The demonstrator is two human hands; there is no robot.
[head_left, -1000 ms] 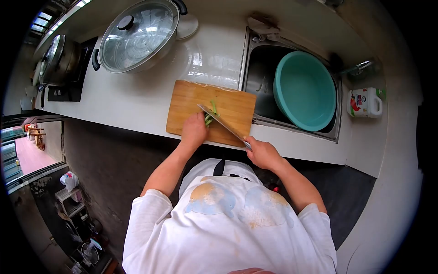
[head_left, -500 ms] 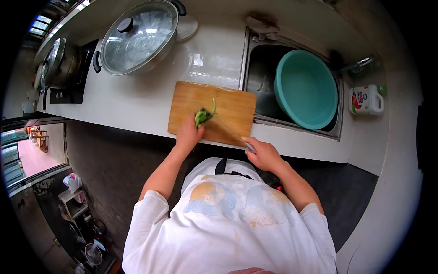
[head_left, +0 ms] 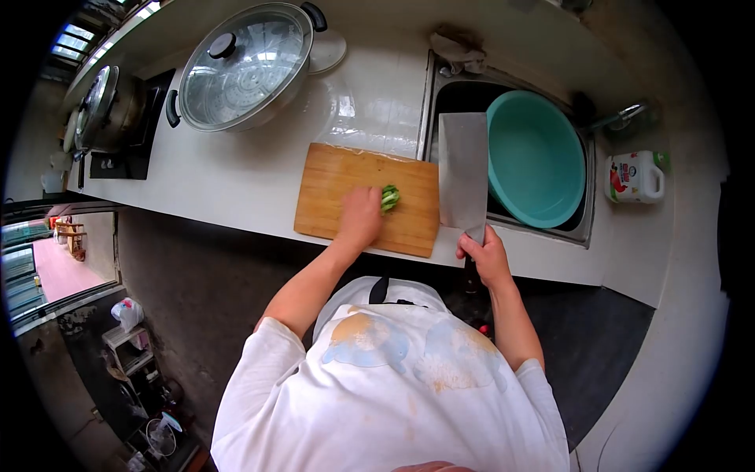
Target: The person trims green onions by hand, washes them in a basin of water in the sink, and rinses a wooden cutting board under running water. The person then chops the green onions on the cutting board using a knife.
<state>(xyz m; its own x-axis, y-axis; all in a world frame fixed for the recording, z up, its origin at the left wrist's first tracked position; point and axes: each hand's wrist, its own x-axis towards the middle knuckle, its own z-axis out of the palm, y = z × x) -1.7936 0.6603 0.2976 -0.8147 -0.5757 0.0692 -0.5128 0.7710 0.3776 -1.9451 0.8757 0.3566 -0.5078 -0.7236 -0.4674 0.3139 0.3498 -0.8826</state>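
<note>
My left hand (head_left: 362, 217) is closed around a small bunch of green vegetables (head_left: 390, 198), whose cut ends poke out on the right side of the fingers. It rests low over the wooden cutting board (head_left: 322, 189), near the middle. To the right of the board, my right hand (head_left: 487, 258) grips a cleaver (head_left: 464, 169) by its dark handle. The broad blade points away from me, its flat side facing up, over the sink's left edge and apart from the vegetables. My left palm hides part of the bunch.
Right of the board, a teal basin (head_left: 535, 161) sits in the metal sink (head_left: 582, 236). A large lidded pot (head_left: 248, 75) stands at the back left, with another pot (head_left: 118, 106) on the stove (head_left: 138, 153). A white jug (head_left: 635, 177) is at the far right.
The cleaver has swung from across the board to upright in view on its right. My left hand has moved right with the vegetables. The loose green piece no longer shows separately.
</note>
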